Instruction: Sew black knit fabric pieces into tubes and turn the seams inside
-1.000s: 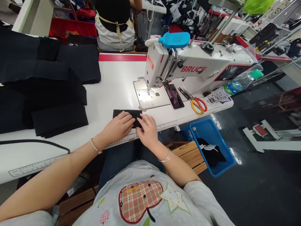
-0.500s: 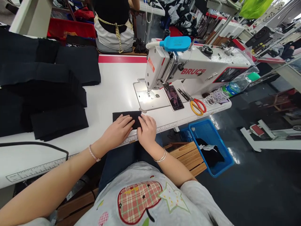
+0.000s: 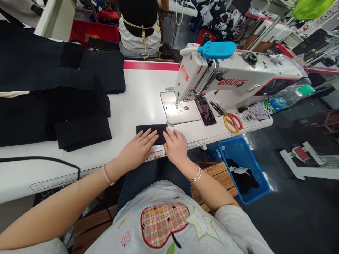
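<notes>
A small rectangular black fabric piece [image 3: 160, 138] lies flat at the front edge of the sewing table. My left hand [image 3: 139, 148] rests palm down over its left and middle part, fingers stretched out. At the right end of the fabric is my right hand [image 3: 176, 145], its fingertips touching the edge and its fingers extended. Just beyond the hands, the sewing machine's metal needle plate [image 3: 174, 111] sits in the tabletop. Nothing lies under the presser foot [image 3: 177, 103]. Each palm hides some of the fabric's near side.
Black fabric stacks [image 3: 83, 132] cover the table's left side. Right of the needle plate lie a phone [image 3: 206, 111], scissors [image 3: 230, 120] and a plastic bottle [image 3: 280, 100]. A blue basket [image 3: 254, 190] holding cloth stands below on the right. Another person [image 3: 140, 31] sits beyond the table.
The camera view has shifted, so the scene sits slightly farther right. Both hands stay on the black fabric piece, with the left fingers lying a little flatter across it.
</notes>
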{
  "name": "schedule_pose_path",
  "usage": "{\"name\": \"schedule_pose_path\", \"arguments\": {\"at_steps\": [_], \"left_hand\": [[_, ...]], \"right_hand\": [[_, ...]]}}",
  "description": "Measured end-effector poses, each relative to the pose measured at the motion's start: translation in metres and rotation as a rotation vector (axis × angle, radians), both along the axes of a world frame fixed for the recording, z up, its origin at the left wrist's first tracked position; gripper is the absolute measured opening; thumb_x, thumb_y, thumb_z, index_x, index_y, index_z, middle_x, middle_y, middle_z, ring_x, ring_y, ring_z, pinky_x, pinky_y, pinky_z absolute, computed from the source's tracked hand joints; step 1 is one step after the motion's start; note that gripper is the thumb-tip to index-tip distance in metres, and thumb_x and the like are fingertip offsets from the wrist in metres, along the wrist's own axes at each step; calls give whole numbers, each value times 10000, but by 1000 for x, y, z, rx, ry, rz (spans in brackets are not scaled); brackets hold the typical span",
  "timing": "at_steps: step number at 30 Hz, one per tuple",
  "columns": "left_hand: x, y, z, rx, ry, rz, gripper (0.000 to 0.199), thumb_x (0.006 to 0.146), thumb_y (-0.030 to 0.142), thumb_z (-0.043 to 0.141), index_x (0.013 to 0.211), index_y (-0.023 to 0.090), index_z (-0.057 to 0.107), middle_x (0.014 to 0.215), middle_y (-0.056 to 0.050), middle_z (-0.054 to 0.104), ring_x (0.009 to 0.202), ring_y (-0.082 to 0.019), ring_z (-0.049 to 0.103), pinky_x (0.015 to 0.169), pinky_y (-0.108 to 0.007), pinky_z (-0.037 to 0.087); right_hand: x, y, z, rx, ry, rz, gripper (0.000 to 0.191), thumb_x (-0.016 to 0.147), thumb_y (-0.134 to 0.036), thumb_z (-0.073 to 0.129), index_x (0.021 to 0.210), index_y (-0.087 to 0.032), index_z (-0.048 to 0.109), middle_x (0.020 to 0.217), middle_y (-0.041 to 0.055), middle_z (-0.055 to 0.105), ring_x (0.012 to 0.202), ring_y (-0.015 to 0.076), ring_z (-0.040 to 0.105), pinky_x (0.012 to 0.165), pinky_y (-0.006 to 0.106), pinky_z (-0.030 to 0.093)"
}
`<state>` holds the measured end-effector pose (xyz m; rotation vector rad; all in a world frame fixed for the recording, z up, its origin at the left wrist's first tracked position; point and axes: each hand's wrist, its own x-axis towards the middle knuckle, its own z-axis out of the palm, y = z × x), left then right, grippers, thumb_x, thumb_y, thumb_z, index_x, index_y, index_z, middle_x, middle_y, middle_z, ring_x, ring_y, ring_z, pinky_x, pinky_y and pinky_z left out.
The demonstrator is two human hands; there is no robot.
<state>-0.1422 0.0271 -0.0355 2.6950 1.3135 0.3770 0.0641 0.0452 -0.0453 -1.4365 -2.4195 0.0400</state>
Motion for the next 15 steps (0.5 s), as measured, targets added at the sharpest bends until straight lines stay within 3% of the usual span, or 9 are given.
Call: {"name": "schedule_pose_path", "arguments": {"at_steps": [8, 15], "left_hand": [[-2, -2, -3, 44, 63, -2, 528, 982, 349, 376, 1459, 124, 400, 1537, -122, 377, 1432, -325, 328, 1146, -535, 319], [18, -17, 1, 117, 150, 138, 496, 966, 248, 372, 1428, 80, 442, 1527, -164, 381, 1420, -366, 336, 1135, -541, 333]], "right_hand": [[17, 7, 3, -15, -125, 201, 465, 961, -201, 398, 1413, -145, 487, 1498, 94, 451, 1383, 349, 382, 1115, 578, 315], [14, 11, 2, -18, 50, 284, 456, 920, -153, 405, 1345, -85, 553, 1440, 156, 510, 1419, 295, 366, 1132, 530, 374]]}}
